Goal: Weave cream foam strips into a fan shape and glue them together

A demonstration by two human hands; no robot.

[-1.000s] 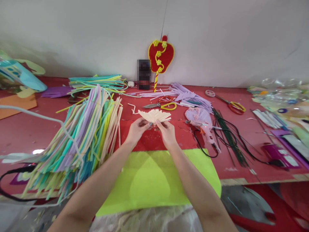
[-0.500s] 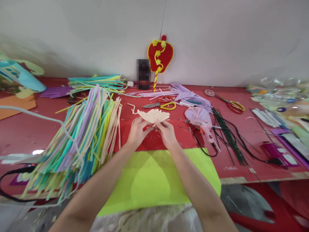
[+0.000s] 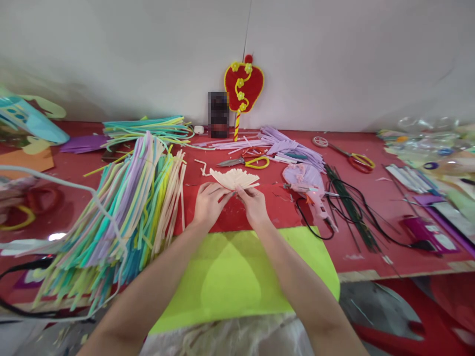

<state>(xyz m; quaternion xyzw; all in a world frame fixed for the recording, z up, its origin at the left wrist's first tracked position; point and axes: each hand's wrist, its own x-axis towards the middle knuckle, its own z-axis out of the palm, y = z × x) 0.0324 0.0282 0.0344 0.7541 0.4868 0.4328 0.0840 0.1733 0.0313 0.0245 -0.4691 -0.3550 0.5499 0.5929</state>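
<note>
Cream pipe cleaners bunched into a fan [image 3: 235, 178] are held between both hands above the red table. The fingers of my left hand [image 3: 211, 201] pinch its lower left side. My right hand [image 3: 253, 202] pinches the base, its thumb in front. The fingertips of the two hands nearly meet under the fan, and what lies beneath them is hidden. A bent cream pipe cleaner [image 3: 202, 167] lies just left of the fan. Yellow-handled scissors [image 3: 245, 161] rest right behind it, and below the wrists spreads a lime-green sheet [image 3: 232, 277].
To the left lies a big pile of coloured pipe cleaners [image 3: 122, 207], crossed by a white cable [image 3: 100, 195]. A pink glue gun [image 3: 315, 198] lies right, near green stems [image 3: 352, 217]. A red fan-shaped ornament [image 3: 243, 89] leans on the wall. Another person's hand [image 3: 11, 193] shows far left.
Another person's hand with red-and-yellow-handled scissors has come in at the far left. My hands keep hold of the pipe-cleaner fan, which now looks rounder and slightly turned.
</note>
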